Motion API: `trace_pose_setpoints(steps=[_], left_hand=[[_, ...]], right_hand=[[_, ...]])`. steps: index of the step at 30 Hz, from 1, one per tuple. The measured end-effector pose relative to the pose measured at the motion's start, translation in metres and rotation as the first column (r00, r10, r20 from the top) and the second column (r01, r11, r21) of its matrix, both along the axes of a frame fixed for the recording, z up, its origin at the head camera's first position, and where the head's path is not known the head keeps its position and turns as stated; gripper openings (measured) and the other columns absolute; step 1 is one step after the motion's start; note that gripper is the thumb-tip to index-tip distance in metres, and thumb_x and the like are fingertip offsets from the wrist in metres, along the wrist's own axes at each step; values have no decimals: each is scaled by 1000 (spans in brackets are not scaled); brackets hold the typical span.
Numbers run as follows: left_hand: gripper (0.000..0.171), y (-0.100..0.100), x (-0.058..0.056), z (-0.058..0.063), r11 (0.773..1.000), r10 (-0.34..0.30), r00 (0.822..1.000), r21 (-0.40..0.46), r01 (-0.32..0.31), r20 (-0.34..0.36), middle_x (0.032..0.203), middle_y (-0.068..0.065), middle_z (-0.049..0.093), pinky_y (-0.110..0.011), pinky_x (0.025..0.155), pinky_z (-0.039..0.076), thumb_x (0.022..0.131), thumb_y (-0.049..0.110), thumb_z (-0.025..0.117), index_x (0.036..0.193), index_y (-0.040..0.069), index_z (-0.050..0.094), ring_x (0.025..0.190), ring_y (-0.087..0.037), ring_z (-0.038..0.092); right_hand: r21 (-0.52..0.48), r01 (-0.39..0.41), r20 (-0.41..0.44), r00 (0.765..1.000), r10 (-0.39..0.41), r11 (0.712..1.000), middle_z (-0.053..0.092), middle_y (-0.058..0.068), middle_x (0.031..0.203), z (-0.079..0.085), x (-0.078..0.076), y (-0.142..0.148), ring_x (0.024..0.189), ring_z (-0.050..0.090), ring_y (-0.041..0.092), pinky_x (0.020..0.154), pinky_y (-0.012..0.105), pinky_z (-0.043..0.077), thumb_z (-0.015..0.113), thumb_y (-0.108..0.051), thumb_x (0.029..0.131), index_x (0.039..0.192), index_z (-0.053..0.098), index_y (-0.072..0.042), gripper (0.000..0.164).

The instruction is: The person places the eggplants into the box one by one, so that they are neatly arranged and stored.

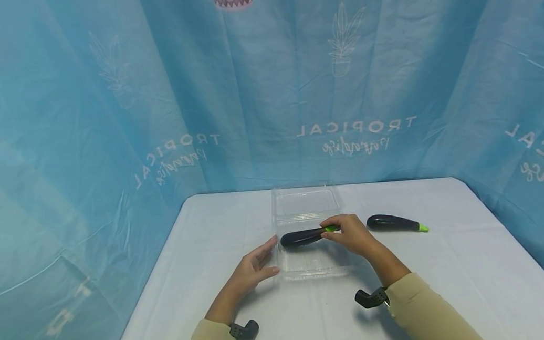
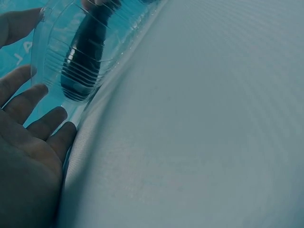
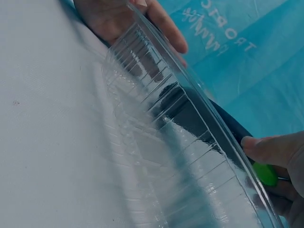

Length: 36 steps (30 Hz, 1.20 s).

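Observation:
A clear plastic clamshell box [image 1: 309, 267] lies on the white table with its lid folded back on the far side. Within its near half is a dark eggplant [image 1: 300, 237] with a green stem end, lying roughly sideways. My right hand [image 1: 351, 234] pinches that eggplant near the green end between thumb and fingers. At the box's left side, my left hand [image 1: 250, 269] has its fingers extended, and in the left wrist view its fingertips [image 2: 40, 89] touch the clear wall. The right wrist view shows the eggplant [image 3: 232, 128] through and above the box wall.
A second dark eggplant [image 1: 391, 222] with a green tip lies on the table right of the box. The white table [image 1: 450, 284] is bordered by blue printed curtains [image 1: 266, 86] at the back and sides. Both wrists wear a black strapped device.

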<state>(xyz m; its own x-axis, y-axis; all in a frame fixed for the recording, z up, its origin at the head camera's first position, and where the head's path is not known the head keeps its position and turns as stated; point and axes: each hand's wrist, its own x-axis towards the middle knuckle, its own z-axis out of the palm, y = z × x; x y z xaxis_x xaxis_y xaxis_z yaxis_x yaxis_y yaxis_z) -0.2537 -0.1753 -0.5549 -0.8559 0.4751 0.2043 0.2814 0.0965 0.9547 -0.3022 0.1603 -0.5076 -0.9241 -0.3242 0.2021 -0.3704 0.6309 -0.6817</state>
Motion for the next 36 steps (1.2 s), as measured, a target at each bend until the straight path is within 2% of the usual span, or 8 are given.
trace_pose_setpoints(steps=[5,13,18,24,28,36], left_hand=[[77,1,0,0,1000,-4,1000,-2,4,-7,168,-5,34,-33,124,26,94,-3,77,161,4,40,155,-18,28],[77,0,0,1,1000,-1,1000,-12,1,-9,168,-7,33,-33,124,25,94,-4,77,161,2,39,155,-17,27],[77,0,-1,2,1000,19,1000,-23,-19,1,167,-2,36,-34,124,25,93,-1,79,160,4,41,154,-16,28],[78,1,0,1,999,23,1000,-26,-22,7,166,0,37,-32,124,25,92,0,80,160,4,42,154,-14,29],[78,1,0,1,999,30,1000,-27,-30,5,166,1,37,-32,124,25,92,1,80,160,5,42,153,-14,30],[76,0,1,0,999,19,1000,-27,-20,-14,166,0,37,-38,124,25,93,3,80,160,6,43,154,-20,29]], right_hand=[[22,17,-1,1000,-17,1000,76,1,117,-1,-3,-1,113,69,25,100,52,55,85,-15,92,120,79,-8,30],[97,30,-53,998,-25,995,76,3,115,-1,-6,-5,111,70,25,101,49,55,86,-12,90,119,79,-8,30],[122,33,-82,996,-23,992,76,6,116,0,-5,-8,110,71,26,98,47,57,86,-10,90,119,78,-5,30],[144,49,-91,995,-37,988,74,11,123,0,0,-9,119,67,31,102,49,55,84,-8,91,121,77,-3,31],[147,51,-99,994,-36,988,73,12,125,-1,-1,-10,122,66,33,104,49,54,83,-9,92,121,76,-1,31],[114,44,-114,993,-30,992,73,14,124,-2,0,-8,122,66,34,104,50,53,84,-8,91,120,76,0,31]])
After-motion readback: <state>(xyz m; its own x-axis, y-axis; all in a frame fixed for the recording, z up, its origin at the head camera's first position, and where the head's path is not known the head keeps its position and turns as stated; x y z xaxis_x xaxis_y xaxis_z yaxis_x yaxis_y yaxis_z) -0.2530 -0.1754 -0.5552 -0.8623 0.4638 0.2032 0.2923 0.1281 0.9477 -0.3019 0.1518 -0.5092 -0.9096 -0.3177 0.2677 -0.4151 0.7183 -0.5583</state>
